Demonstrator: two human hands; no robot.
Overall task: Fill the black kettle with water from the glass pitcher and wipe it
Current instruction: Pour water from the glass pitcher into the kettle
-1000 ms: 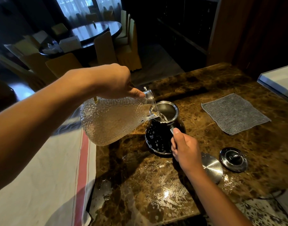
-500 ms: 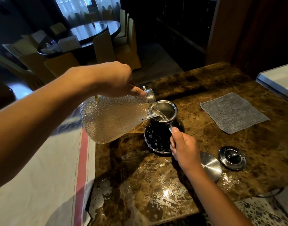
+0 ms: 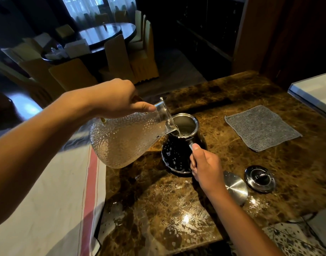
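At centre frame, on the brown marble countertop (image 3: 241,93), we note the black round-bellied kettle (image 3: 174,154) standing upright, lid off, steel mouth open. Our left hand (image 3: 114,98) grips the neck of the dimpled clear glass pitcher (image 3: 125,139), tilted steeply right, spout over the kettle mouth; a thin stream of water runs in. Our right hand (image 3: 206,165) is closed round the kettle handle, thumb on top. Right of centre lies the flat grey square cloth (image 3: 261,127), well apart from the kettle. Lower right: a brushed steel disc (image 3: 235,187) just beside a round black-and-chrome lid (image 3: 260,178). Water droplets spot the countertop near the lower edge.
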